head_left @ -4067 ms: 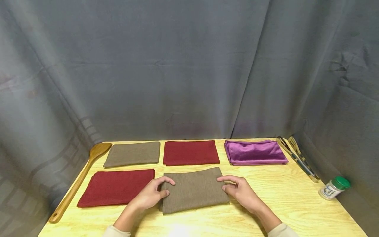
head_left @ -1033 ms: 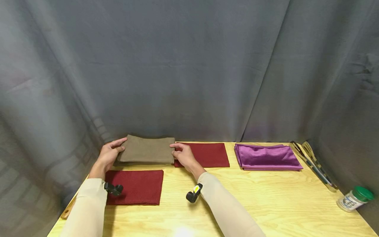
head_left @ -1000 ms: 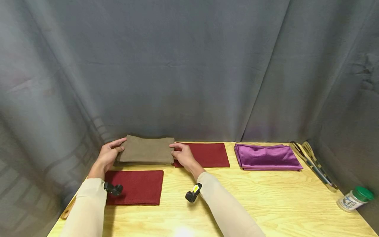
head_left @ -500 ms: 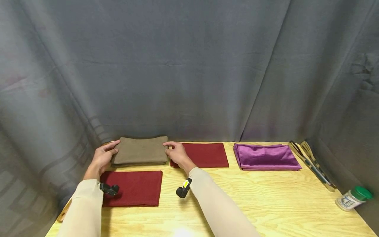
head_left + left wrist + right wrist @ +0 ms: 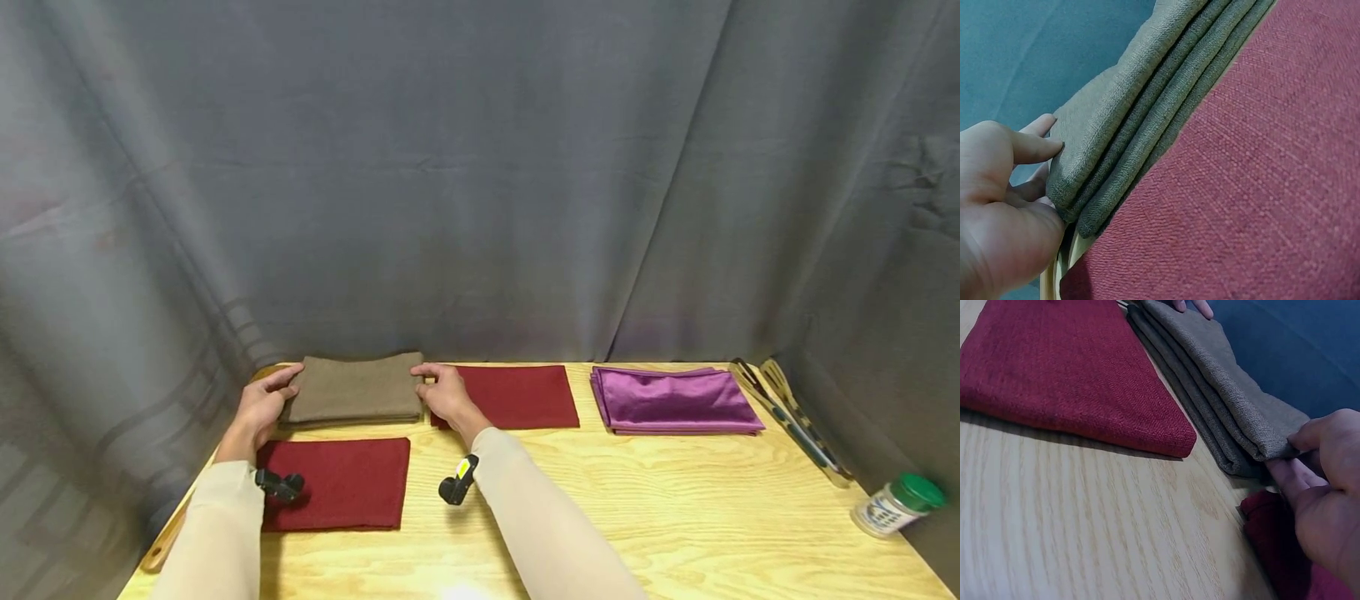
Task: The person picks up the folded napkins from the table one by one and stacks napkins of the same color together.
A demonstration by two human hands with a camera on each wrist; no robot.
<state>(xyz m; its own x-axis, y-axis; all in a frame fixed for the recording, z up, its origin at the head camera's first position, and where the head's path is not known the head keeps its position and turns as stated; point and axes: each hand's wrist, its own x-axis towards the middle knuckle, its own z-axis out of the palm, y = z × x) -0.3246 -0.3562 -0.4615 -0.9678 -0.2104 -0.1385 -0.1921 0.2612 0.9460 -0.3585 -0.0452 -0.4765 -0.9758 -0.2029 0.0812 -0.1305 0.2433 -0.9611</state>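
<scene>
A folded grey-brown cloth (image 5: 356, 385) lies at the back left, on top of a second folded grey-brown cloth (image 5: 1225, 457). My left hand (image 5: 258, 407) grips its left edge; the left wrist view has the fingertips at the corner. On the opposite side, my right hand (image 5: 450, 396) pinches the right edge, with a finger tucked beneath the upper cloth in the right wrist view. One folded dark red cloth (image 5: 341, 483) sits in front, partly behind my left sleeve. Another red cloth (image 5: 521, 396) lies just right of the stack, overlapped by my right hand.
A folded shiny purple cloth (image 5: 675, 402) lies at the back right. Tongs (image 5: 795, 425) rest along the right edge, near a green-lidded shaker jar (image 5: 896, 504). At the left edge a wooden spoon (image 5: 161, 546) is mostly hidden by my arm. Grey curtains (image 5: 465, 183) surround the table.
Both hands have carried the grey-brown cloth from the front middle to the back left, over the matching cloth. In the last second it shifts slightly left and settles lower.
</scene>
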